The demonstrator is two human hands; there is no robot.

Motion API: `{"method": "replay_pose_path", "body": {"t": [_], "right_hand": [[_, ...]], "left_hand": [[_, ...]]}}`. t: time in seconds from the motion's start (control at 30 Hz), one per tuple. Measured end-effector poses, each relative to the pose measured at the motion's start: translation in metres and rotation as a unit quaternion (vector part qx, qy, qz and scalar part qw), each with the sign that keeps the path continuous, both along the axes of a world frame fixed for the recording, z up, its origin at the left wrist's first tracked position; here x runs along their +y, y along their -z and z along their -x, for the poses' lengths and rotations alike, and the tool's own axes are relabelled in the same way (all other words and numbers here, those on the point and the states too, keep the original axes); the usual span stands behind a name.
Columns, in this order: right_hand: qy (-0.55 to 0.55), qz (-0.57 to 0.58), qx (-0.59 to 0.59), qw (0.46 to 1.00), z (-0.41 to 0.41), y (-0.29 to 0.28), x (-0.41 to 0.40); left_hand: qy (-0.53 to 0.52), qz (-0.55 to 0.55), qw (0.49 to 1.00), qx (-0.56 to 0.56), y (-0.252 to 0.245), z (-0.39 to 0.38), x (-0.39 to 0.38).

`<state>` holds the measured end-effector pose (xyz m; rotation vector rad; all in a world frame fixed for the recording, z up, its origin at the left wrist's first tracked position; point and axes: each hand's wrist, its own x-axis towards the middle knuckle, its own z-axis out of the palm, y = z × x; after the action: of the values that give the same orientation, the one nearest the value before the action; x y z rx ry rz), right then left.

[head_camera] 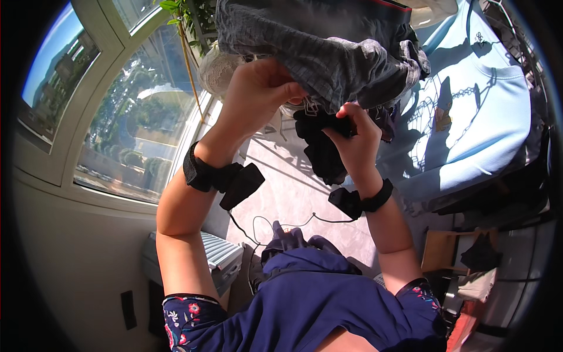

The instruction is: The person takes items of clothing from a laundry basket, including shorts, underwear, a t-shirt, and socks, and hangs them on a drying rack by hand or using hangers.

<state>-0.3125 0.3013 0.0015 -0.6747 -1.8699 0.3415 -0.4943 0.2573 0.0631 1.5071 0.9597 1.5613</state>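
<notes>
A dark grey, crinkled garment [308, 57] with a black-and-red band hangs high in front of me. My left hand [259, 90] pinches its lower left edge, some fingers hidden in the folds. Just below the hem, my right hand [360, 141] is raised with thumb and index finger bent. Black cloth [323, 152] hangs beside and behind that thumb; whether the fingers grip it or the grey hem is unclear. Small clear clips [310, 107] show under the grey fabric. A cream lace piece [218, 70] hangs left of my left hand.
Right of my hands hangs a light blue sweatshirt [488, 119]. A window [132, 114] and a plant [184, 20] are at the left. Below stands a grey ribbed case [220, 251]. Cables [246, 233] trail from the black wrist straps [211, 176]. A wooden stand [440, 251] is lower right.
</notes>
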Motion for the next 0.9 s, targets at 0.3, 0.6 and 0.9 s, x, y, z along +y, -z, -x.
{"method": "replay_pose_path", "body": {"t": [0.3,0.6,0.9], "right_hand": [[0.025,0.023,0.031,0.999,0.006,-0.006,-0.005],[0.016,0.016,0.061,0.998,0.006,-0.006,-0.005],[0.007,0.037,0.082,0.996,0.006,-0.002,-0.004]], "left_hand": [[-0.030,-0.033,0.997,-0.064,0.009,-0.008,0.003],[-0.048,-0.032,0.996,-0.073,0.008,-0.011,0.002],[-0.081,-0.014,0.996,-0.028,0.007,-0.022,-0.004]]}}
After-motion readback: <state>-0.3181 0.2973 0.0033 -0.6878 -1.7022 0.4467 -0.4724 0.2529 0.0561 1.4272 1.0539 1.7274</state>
